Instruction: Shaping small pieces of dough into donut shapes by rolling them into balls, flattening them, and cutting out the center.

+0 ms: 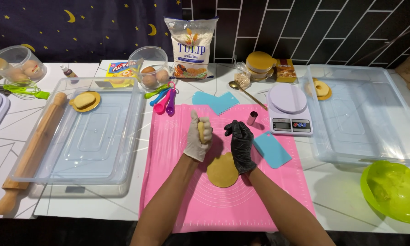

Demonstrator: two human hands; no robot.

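Left hand (198, 136) around dough lump (201, 130), below white flour bag (191, 48)

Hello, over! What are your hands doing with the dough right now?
Left hand grip shut on dough lump. Right hand over flat dough disc. Pink mat around it, nothing blocking.

Matt pink silicone mat (259, 200), smooth dough disc (222, 171), clear glossy plastic tubs (123, 150), wooden rolling pin (31, 152) w/ matt finish

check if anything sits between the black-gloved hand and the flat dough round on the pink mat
Nothing visible does. The right hand in the black glove lies right at the upper right edge of the flat dough round on the pink mat. The left hand holds a separate dough lump above it.
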